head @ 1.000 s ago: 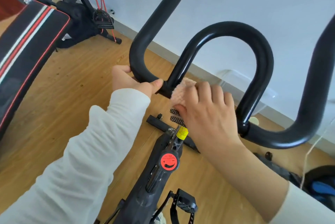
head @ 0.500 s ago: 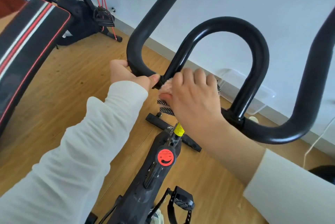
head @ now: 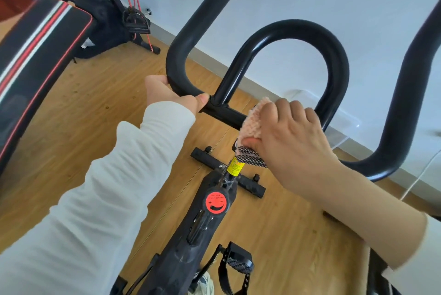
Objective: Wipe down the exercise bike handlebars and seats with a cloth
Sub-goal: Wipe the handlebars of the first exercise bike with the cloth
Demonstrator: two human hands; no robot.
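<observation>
The black handlebars [head: 334,56] of an exercise bike fill the upper view, with a central loop and two outer curved grips. My left hand [head: 167,94] grips the left bend of the bar, thumb at the weld. My right hand [head: 288,137] wraps a fluffy pink cloth [head: 253,123] around the horizontal crossbar [head: 226,113] at the middle, between the loop's two legs. A black-and-white mesh edge of the cloth hangs under my thumb. No seat of this bike is in view.
Below the bar run the bike's black frame with a red round knob [head: 216,203], a yellow label and a pedal [head: 238,261]. A padded bench [head: 35,44] with red and white stripes stands left, another machine [head: 114,15] behind it. The wood floor meets a white wall.
My right hand slid the cloth along the crossbar, first left up to the loop's left leg, then back right to the middle. My left hand kept its grip.
</observation>
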